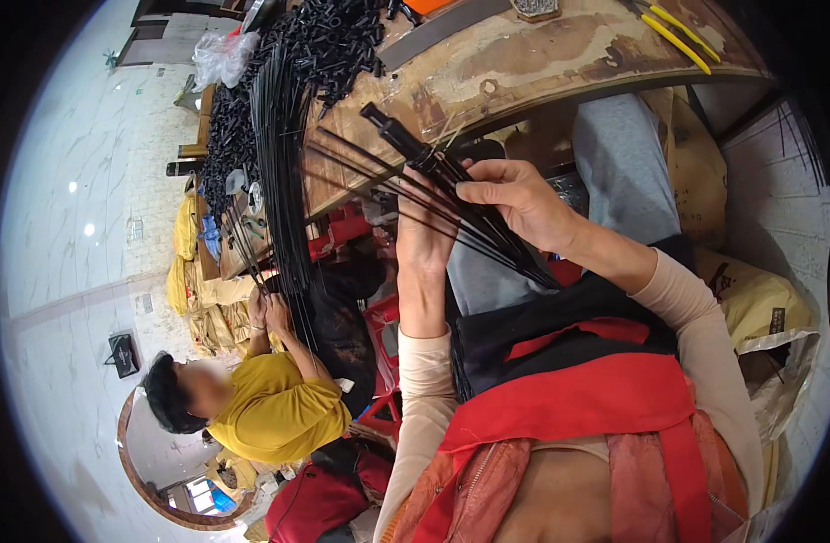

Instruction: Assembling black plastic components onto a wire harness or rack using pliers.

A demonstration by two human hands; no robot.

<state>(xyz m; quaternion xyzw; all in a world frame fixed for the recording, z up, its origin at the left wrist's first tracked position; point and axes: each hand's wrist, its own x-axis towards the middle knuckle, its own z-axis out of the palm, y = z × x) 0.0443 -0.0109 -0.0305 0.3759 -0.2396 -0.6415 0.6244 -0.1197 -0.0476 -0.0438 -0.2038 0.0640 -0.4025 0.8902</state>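
Black rods [451,204], thin and bundled, fan out from a black plastic hub [397,136] held up in front of my chest, just below the edge of a worn wooden workbench [541,63]. I see my right hand [514,199] reaching in from the right with forearm raised and wrist bent, thumb and fingers pinched together on the bundle near the hub. My left hand [424,240] rises straight up from a cream sleeve, its back toward me, fingers curled around the rods from behind. On the bench lie heaps of small black parts [324,41] and a pair of yellow-handled pliers [677,36]. At the left, a co-worker in a yellow shirt [270,407] holds another long sheaf of rods [284,163] in both hands.
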